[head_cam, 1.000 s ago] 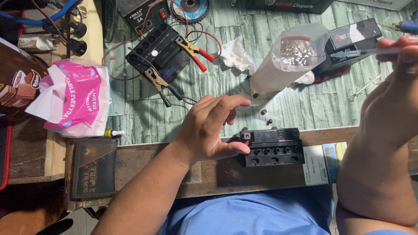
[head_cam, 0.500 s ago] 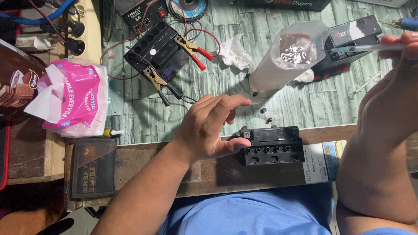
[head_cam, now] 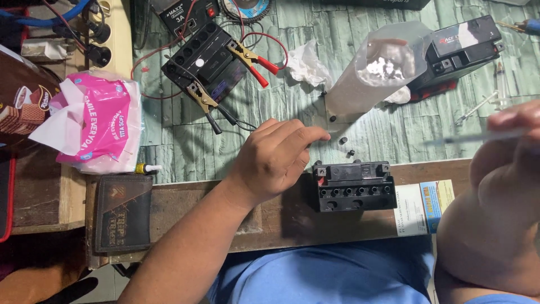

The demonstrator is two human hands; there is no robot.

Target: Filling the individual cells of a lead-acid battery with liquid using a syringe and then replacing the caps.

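Wooden bench edge runs across the bottom, green plank-patterned mat behind it. Small black battery sits on the bench edge, its row of open fill holes facing up. Left hand rests just beside the battery's left end — fingers loosely curled and spread, index finger stretched out over the mat, nothing pinched; whether the thumb touches the casing is hidden under the palm. Right hand is up at the right edge, well apart from the battery, fingers pressed together on a thin clear syringe that points left; it's motion-blurred, and the hand is cut off by the frame.

Behind: second black battery with clamps clipped on, third battery at upper right, clear plastic container lying tilted between them, crumpled tissue beside it. Pink tissue pack at left, dark wallet on the bench below it. Two tiny black caps lie on the mat just behind the near battery.
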